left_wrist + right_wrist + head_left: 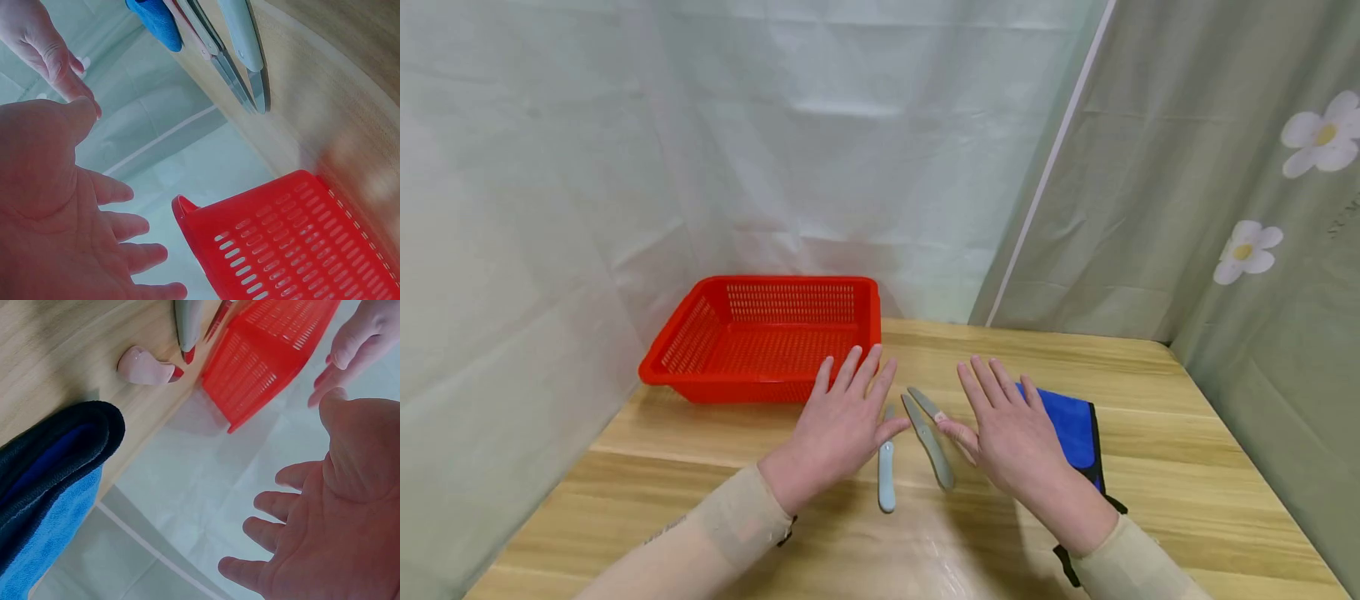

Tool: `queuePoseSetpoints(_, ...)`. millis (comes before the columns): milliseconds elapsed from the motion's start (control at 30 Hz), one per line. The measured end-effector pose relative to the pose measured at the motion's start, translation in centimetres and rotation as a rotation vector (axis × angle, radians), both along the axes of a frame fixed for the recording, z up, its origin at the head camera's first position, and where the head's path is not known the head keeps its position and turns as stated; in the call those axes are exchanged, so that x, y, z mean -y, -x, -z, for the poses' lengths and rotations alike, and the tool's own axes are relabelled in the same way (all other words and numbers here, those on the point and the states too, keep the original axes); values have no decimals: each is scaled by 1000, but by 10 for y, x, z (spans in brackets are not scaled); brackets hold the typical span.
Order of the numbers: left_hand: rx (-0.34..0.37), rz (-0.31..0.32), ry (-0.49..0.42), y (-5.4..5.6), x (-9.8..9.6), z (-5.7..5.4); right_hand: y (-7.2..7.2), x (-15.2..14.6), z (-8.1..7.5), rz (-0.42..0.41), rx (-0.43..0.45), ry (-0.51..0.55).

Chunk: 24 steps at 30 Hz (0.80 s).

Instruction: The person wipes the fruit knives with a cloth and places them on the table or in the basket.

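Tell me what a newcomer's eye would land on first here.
Probably the bright red basket at the back left of the table. Next, the left hand and right hand, fingers outstretched, with three knives between them in the head view. Then the blue cloth, partly hidden by the right hand.

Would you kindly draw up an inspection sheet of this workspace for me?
Surface: wooden table, pale, streaked grain.
Job's things: blue knife, grey knife and pink knife, blades out, lying between the red basket and the folded blue cloth.
Clutter: nothing seen.
Hands: left hand and right hand above the table, fingers spread, holding nothing.
Cables: nothing seen.
Surroundings: pale curtains behind and at both sides; printed flowers at right.
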<state>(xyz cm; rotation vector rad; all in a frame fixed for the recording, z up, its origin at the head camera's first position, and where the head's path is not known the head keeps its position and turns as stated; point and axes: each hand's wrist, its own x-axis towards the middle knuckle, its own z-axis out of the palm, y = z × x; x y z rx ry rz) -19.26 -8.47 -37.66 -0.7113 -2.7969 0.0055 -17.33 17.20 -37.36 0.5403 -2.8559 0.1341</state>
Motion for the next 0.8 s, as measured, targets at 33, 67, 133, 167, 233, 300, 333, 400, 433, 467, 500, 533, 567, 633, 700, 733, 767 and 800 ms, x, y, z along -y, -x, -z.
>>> queuePoseSetpoints(33, 1, 2, 1, 1, 0, 0, 0, 0, 0, 4, 4, 0)
queuePoseSetpoints(67, 1, 3, 3, 1, 0, 1, 0, 0, 0, 8, 8, 0)
queuePoseSetpoints(133, 6, 5, 5, 2, 1, 1, 0, 0, 1, 12, 8, 3)
queuePoseSetpoints(167, 8, 5, 5, 3, 1, 1, 1, 0, 1, 16, 10, 4)
queuePoseSetpoints(233, 11, 5, 3, 4, 1, 2, 1, 0, 1, 21, 8, 11)
queuePoseSetpoints(300, 17, 5, 3, 4, 1, 2, 1, 0, 2, 20, -1, 19)
queuePoseSetpoints(333, 19, 2, 0, 4, 1, 2, 1, 0, 1, 20, 0, 19)
queuePoseSetpoints(400, 21, 0, -6, 3, 2, 2, 1, 0, 1, 19, 1, 18)
queuePoseSetpoints(433, 20, 1, -8, 2, 2, 2, 2, 0, 1, 17, 0, 17)
queuePoseSetpoints(467, 17, 2, -8, 2, 2, 2, 2, -1, 0, 15, 1, 16)
queuePoseSetpoints(500, 12, 3, -10, 1, 2, 2, 2, -1, 0, 14, 3, 15)
queuePoseSetpoints(533, 7, 6, -9, 1, 2, 3, 2, -1, 0, 15, 9, 15)
queuePoseSetpoints(567, -2, 8, -7, 0, 2, 3, 2, -1, 1, 13, 13, 13)
queuePoseSetpoints(633, -19, 12, -5, -1, 2, 4, 2, -2, 2, 6, 11, 16)
queuePoseSetpoints(700, -25, 14, -5, -3, 2, 4, 1, -3, 2, 4, 16, 13)
queuePoseSetpoints(733, -26, 16, -5, -4, 1, 5, 1, -3, 3, 2, 16, 9)
queuePoseSetpoints(767, -24, 18, -7, -6, 1, 5, 1, -4, 4, -1, 16, 8)
queuePoseSetpoints(800, -21, 19, -8, -7, 1, 5, 1, -4, 4, -4, 13, 8)
